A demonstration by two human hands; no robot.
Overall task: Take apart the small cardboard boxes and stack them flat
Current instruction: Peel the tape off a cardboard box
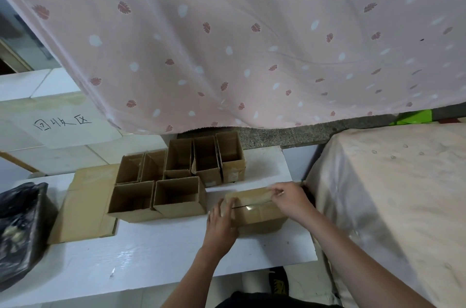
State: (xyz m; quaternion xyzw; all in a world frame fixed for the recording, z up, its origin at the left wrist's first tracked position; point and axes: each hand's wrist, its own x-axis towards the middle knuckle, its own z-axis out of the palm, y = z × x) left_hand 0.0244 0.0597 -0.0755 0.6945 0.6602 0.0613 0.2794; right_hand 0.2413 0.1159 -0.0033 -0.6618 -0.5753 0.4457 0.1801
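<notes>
Cardboard boxes point(176, 176), black bag point(20, 229) leftward

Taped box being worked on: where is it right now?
Head view: the taped box sits on the white table, lower centre-right, between the left hand and right hand, just right of the open boxes.

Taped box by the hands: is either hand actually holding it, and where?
The right hand pinches at the taped box's top far edge, apparently the tape. The left hand rests flat against its left end, fingers straight.
</notes>
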